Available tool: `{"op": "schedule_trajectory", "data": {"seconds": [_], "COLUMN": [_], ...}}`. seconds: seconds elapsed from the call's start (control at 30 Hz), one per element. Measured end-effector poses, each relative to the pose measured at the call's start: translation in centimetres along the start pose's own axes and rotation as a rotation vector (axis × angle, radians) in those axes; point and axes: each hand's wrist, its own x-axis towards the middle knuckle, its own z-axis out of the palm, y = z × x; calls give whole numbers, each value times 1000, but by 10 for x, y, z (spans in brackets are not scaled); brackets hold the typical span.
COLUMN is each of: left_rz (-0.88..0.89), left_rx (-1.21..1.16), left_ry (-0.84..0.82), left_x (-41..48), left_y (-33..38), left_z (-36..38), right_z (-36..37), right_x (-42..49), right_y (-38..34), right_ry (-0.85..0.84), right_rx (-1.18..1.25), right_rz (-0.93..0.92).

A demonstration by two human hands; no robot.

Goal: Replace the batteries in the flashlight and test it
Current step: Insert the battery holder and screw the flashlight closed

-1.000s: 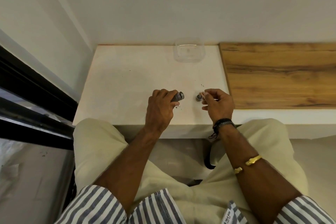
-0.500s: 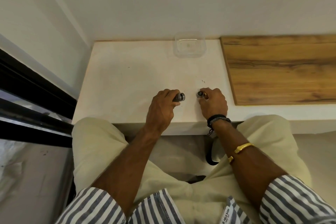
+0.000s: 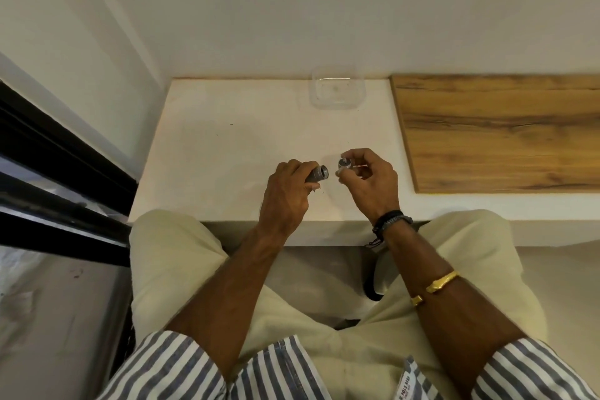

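Observation:
My left hand (image 3: 285,195) is closed around the grey flashlight body (image 3: 317,173), whose open end points right. A small gap away, my right hand (image 3: 370,183) pinches the round grey flashlight cap (image 3: 344,163) between thumb and fingertips, lifted off the white tabletop (image 3: 227,153). The cap's inner face is turned toward the body's open end. Most of the flashlight body is hidden inside my left fist. No loose battery shows in view.
A clear plastic container (image 3: 336,88) stands at the back of the white tabletop against the wall. A wooden board (image 3: 500,130) covers the right part of the table. My knees sit under the front edge; a dark window frame (image 3: 48,153) runs at the left.
My right hand went down to the tabletop near the cap, then came up with the cap held in its fingertips. My left hand kept the flashlight body almost still.

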Motion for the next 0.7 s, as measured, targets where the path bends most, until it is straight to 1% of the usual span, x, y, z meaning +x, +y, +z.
{"op": "schedule_trajectory", "data": {"seconds": [0.17, 0.27, 0.37, 0.53, 0.7], "left_rz": [12, 15, 32, 64, 83], "left_rx": [9, 24, 44, 70, 74], "left_ry": [9, 15, 21, 16, 11], "left_x": [0, 0, 1, 0, 0], "left_y": [2, 0, 0, -1, -2], "left_z": [-3, -3, -5, -4, -3], "right_z": [-9, -10, -11, -11, -11], "right_x": [-5, -8, -9, -9, -9], "right_y": [-5, -9, -13, -13, -13], "right_ry": [-110, -141, -162, -181, -189], "right_rx": [-36, -79, -81, -166, -153], "right_rz": [-128, -197, -174, -189, -157]}}
